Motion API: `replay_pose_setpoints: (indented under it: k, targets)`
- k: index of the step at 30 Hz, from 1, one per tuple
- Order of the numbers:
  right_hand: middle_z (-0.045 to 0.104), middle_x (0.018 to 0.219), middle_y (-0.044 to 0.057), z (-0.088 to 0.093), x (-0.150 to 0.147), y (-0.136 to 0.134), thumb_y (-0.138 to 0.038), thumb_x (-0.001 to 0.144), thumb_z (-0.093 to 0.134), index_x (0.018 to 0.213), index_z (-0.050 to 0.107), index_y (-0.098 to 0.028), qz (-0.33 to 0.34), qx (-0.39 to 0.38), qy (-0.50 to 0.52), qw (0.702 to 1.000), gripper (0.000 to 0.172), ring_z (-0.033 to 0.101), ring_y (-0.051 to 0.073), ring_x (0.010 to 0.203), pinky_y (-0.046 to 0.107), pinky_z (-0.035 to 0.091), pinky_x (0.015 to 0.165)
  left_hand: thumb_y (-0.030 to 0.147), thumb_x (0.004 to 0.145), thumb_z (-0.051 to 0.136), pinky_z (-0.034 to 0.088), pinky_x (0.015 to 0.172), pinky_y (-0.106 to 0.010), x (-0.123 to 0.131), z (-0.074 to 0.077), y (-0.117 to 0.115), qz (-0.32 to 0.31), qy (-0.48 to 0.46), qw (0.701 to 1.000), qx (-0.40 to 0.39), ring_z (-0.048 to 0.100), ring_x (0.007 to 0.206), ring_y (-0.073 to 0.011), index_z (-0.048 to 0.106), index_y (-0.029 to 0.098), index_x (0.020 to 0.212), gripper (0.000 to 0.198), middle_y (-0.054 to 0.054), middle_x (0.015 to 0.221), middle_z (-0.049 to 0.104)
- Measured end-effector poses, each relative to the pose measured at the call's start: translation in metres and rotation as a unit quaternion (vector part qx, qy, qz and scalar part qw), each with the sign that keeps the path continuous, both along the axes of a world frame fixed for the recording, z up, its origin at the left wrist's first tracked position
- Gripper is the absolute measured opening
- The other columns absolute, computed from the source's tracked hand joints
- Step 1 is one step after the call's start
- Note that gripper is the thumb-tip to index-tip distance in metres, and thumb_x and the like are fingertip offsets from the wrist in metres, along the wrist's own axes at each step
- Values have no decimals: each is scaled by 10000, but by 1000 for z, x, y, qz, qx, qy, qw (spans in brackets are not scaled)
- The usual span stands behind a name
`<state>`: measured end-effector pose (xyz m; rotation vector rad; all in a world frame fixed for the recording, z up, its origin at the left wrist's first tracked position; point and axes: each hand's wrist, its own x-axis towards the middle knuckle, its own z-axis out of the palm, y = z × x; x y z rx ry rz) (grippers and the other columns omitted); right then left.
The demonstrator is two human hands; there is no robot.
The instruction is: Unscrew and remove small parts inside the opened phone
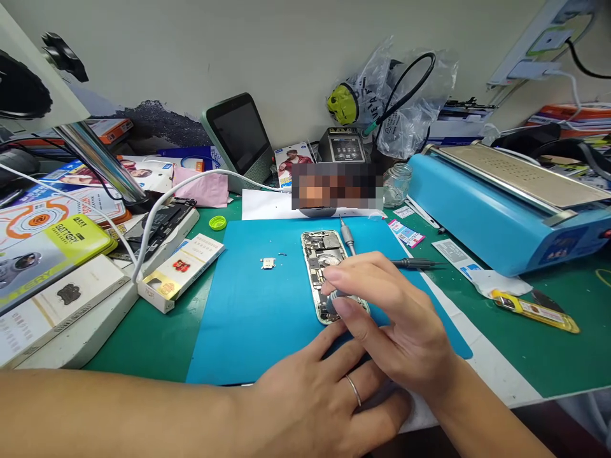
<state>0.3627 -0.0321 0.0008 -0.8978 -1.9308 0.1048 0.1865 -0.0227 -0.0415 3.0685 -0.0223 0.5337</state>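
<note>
Left hand (315,394): forearm across bottom edge, palm down, fingers spread flat, ring (354,390) on one finger. Right hand (396,318): enters lower right, overlaps left fingers, thumb and fingertips pinched on small grey tool (333,301).

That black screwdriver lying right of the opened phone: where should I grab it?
Probably pinch its thick barrel from above. The black screwdriver lies flat at the blue mat's right edge, thin tip pointing right, its left end near the right hand, which holds a small tool.
</note>
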Motion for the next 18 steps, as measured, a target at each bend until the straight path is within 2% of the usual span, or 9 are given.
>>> replay_pose_setpoints:
  k: [4, 7, 10, 13, 16, 18]
  targets:
    - [789, 1120, 41, -2, 0, 0, -11, 931, 612, 1419, 576, -268, 4, 6, 2, 1000, 553, 728, 198, 939, 418, 626, 869, 580, 998, 613, 312, 1229, -539, 0, 0, 0, 2, 1, 1000, 11, 446, 1424, -350, 570, 219, 1429, 564, -86, 1447, 610]
    - [776, 1168, 50, -8, -1, -2, -3, 927, 621, 1442, 567, -281, -16, 6, 21, 1000, 588, 731, 202, 934, 409, 632, 845, 568, 999, 612, 260, 1257, -529, 0, 2, 0, 0, -2, 1000, 4, 420, 1443, -344, 567, 215, 1424, 554, -78, 1452, 604]
    - [763, 1151, 45, -13, -1, -4, -31, 936, 645, 1517, 495, -318, -68, 5, 116, 991, 666, 746, 210, 938, 400, 645, 832, 455, 1033, 583, 260, 1258, -477, 0, 5, 1, 8, 16, 1000, 5, 412, 1461, -308, 539, 225, 1454, 481, -77, 1507, 564]
    - [770, 1090, 43, -9, 6, -3, -97, 947, 687, 1493, 528, -324, -160, 31, 192, 968, 613, 766, 233, 938, 394, 654, 777, 399, 1064, 529, 313, 1226, -457, 0, 10, 2, 5, 27, 999, 20, 431, 1454, -295, 503, 222, 1497, 469, -90, 1574, 505]
    - [781, 1105, 35, 1, 30, 4, -131, 934, 728, 1381, 627, -322, -207, 53, 150, 965, 497, 784, 243, 943, 382, 658, 767, 442, 1103, 444, 336, 1206, -445, -1, 13, 2, 8, 31, 999, 40, 452, 1436, -286, 518, 233, 1495, 450, -68, 1572, 517]
    - [789, 1117, 23, 8, 51, 13, -120, 941, 716, 1370, 629, -325, -206, 53, 65, 975, 484, 785, 238, 965, 384, 650, 827, 401, 1128, 389, 347, 1191, -433, -1, 13, 2, 14, 25, 998, 53, 474, 1417, -268, 535, 251, 1484, 413, -44, 1555, 539]
